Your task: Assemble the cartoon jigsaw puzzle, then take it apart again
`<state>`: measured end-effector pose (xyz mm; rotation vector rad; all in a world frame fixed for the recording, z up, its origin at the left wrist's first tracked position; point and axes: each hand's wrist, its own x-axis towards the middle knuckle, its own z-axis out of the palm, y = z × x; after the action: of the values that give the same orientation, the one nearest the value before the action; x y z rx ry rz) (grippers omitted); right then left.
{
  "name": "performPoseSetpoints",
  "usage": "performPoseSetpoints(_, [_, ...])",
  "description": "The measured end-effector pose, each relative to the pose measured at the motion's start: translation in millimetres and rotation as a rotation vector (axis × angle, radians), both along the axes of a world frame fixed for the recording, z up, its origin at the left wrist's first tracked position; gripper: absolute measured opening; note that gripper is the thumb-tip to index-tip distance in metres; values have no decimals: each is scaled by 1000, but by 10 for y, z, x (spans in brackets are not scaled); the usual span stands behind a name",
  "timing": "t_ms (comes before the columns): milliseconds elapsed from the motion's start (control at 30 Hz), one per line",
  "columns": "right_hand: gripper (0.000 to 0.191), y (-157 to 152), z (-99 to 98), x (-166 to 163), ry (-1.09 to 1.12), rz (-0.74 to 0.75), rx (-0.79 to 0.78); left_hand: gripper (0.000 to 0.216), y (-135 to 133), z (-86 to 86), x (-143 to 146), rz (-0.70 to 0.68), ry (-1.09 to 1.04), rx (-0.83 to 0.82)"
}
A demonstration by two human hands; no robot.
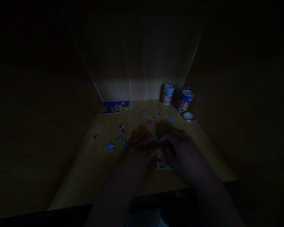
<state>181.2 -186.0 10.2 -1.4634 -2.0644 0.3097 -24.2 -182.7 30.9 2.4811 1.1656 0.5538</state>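
The picture is very dark. A partly joined jigsaw puzzle [165, 165], with yellow, pink and green parts, lies near the table's front beneath my hands. My left hand [143, 147] is over its left side, and my right hand [178, 148] covers its right side. Both hands have their fingers closed, and the tips meet at a bluish puzzle piece [157, 139] by the puzzle's upper edge. Fingers hide much of that piece and of the puzzle. Loose jigsaw pieces [110, 146] lie left of my left hand, with several others [150, 122] beyond both hands.
A finished-looking cartoon puzzle [119, 107] lies at the back left. Two clear-topped cartoon cans [168, 94] [186, 100] stand at the back right, with a round metal lid [188, 116] before them. Wooden panels [137, 63] enclose the table.
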Motion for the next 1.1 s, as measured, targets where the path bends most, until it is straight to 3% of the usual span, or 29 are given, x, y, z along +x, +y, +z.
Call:
performPoseSetpoints(367, [19, -2, -22, 0, 22, -12, 7, 26, 38, -73, -30, 67, -32, 65])
performPoseSetpoints(800, [18, -5, -20, 12, 17, -10, -5, 14, 16, -20, -12, 169, 20, 74])
performPoseSetpoints(1100, [20, -3, -24, 18, -8, -20, 0, 18, 36, 9, -130, 270, 97, 133])
